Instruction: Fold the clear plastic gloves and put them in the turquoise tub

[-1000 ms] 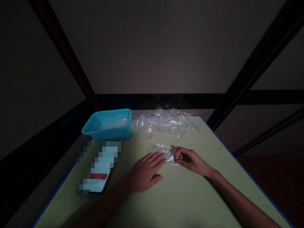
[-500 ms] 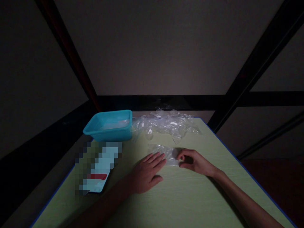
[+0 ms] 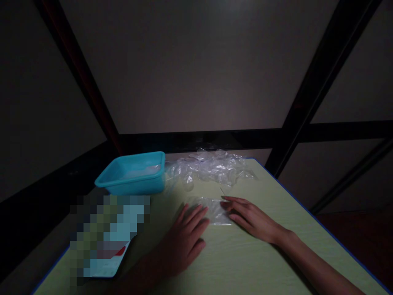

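Note:
A small clear plastic bag (image 3: 213, 211) lies flat on the table between my two hands. My left hand (image 3: 187, 241) rests palm down at its left end, the fingers spread and the fingertips over the bag's edge. Across the bag's right end reaches my right hand (image 3: 250, 217), fingers stretched out and thumb apart, with nothing visible gripped in it. Its fingertips cover part of the bag, so the contact there is partly hidden. Beyond the hands is a loose heap of crumpled clear plastic bags (image 3: 215, 166).
At the back left stands a turquoise plastic basin (image 3: 135, 186) with whitish material inside. A phone-like flat object (image 3: 106, 268), mostly pixelated, lies on the left of the pale green table (image 3: 245, 262). The table has blue edges; a wall (image 3: 199, 73) rises behind it.
My right hand has gone from curled fingers to stretched fingers over the bag's right end. My left hand has shifted slightly left and towards me. The view has tilted a little.

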Motion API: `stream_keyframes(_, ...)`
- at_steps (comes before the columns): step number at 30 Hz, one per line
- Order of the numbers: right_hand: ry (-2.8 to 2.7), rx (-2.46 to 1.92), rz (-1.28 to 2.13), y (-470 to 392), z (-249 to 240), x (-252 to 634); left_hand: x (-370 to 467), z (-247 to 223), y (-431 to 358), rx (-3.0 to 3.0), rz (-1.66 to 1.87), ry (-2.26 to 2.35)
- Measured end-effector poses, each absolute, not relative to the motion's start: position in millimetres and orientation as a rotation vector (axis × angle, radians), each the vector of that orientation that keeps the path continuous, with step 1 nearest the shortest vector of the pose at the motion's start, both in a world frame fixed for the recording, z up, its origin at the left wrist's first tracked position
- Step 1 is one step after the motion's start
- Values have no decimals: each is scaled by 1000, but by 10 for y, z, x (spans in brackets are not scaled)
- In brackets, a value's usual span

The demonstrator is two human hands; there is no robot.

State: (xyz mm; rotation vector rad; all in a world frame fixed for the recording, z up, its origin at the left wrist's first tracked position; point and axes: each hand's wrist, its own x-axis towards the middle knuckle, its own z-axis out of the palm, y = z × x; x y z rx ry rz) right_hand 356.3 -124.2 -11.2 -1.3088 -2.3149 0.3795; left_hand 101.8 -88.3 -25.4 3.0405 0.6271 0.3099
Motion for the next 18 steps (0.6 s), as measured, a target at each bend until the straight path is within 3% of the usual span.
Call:
stream_keyframes(13,-2404,-1113,341,-1345,-42,3423,1004,-477,-870,2944,951,817)
stream_keyframes(18,-2414,-1038,178,-1340,-83,3432,1015,-357,-948,2875,941,456)
